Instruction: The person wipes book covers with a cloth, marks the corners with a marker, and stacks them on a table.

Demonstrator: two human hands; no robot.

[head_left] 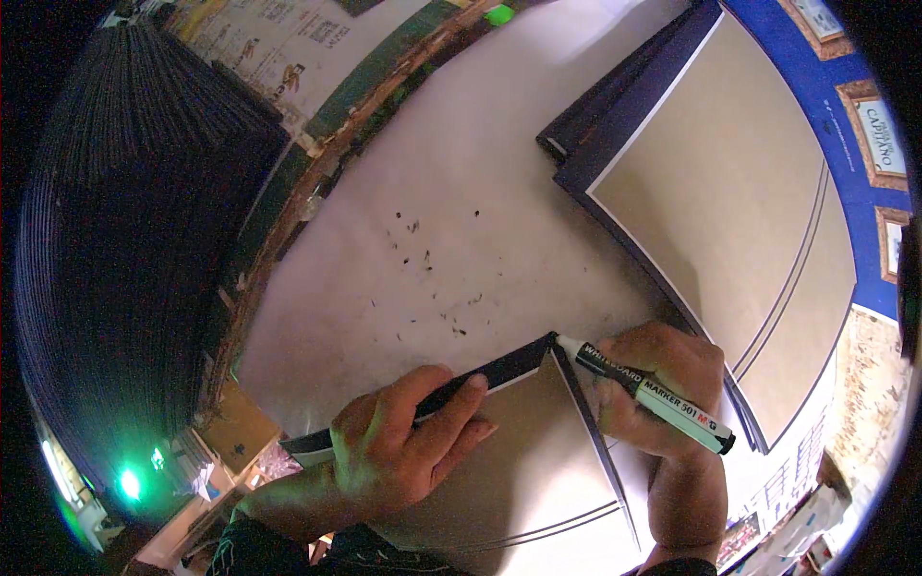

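Observation:
My right hand [663, 384] is closed round a white and green marker pen [663, 396] with a black end. The pen's tip touches or nearly touches the upper corner of a beige panel [528, 432] with a black border. My left hand [399, 437] is closed over the panel's black upper edge, fingers bent across the strip and partly hiding it. Two thin dark lines run across the panel's lower part. A similar beige panel [720, 192] with dark edging lies at the right, on top of other dark pieces.
The pale worktop [384, 288] carries scattered dark crumbs. A tall stack of black sheets [134, 230] stands at the left, beyond the worktop's worn wooden edge [317, 144]. Framed signs [872, 134] hang on a blue wall at the right. A green light [130, 483] glows lower left.

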